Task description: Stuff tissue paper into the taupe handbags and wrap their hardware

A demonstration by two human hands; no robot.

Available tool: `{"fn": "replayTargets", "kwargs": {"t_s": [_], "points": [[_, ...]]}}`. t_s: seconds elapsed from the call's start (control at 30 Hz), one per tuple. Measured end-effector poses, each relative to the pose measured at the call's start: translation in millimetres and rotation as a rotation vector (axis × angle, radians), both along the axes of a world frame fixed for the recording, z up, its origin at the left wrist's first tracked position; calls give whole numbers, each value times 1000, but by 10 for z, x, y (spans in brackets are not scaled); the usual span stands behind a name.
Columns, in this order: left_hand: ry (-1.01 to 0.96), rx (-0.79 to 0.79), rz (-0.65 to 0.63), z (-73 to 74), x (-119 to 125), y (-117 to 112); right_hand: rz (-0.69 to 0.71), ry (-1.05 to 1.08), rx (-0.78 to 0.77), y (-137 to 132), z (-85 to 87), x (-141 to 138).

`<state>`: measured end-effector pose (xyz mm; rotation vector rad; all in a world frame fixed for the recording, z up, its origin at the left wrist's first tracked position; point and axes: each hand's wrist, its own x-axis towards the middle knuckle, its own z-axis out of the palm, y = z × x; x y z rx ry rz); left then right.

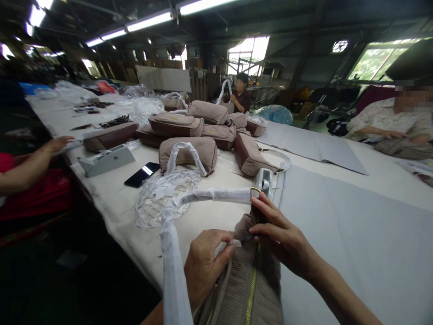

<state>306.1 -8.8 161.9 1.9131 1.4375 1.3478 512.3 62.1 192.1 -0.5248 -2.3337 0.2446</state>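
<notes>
A taupe ribbed handbag [248, 280] with a gold zipper lies in front of me at the table's near edge. Its handle [174, 243], wrapped in white material, arches over to the left and ends at a gold ring. Between thumb and forefinger, my left hand [209, 257] pinches a small white strip [234, 243] beside the zipper's far end. My right hand [286, 239] grips the bag's far end, its fingertips close to the gold ring [255, 190]. A grey-and-white device [264, 180] stands just beyond those fingers, partly covered by them.
Several similar handbags [187, 153] are heaped mid-table. A black phone [142, 174], a grey tape dispenser-like holder [107, 161] and a pile of clear plastic scraps [162, 198] lie left. Grey sheets [355, 239] cover the right. Co-workers sit at the left, far side and right.
</notes>
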Motion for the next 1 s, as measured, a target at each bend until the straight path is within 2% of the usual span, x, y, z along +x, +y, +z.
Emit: {"fn": "replayTargets", "kwargs": {"t_s": [0.17, 0.37, 0.6, 0.77, 0.83, 0.9, 1.0], "points": [[154, 100, -41, 31, 36, 32, 2, 12, -1, -6, -3, 25], [196, 173, -32, 67, 48, -8, 16, -16, -3, 22, -44, 44], [234, 229, -29, 84, 41, -50, 17, -49, 12, 14, -16, 41], [193, 189, -35, 53, 91, -25, 31, -49, 38, 6, 8, -3], [145, 154, -48, 50, 135, 11, 60, -31, 4, -8, 0, -10], [72, 52, -59, 71, 183, 53, 62, 10, -61, -40, -16, 1], [-80, -150, -20, 136, 242, 106, -101, 151, -77, -132, -27, 22]]}}
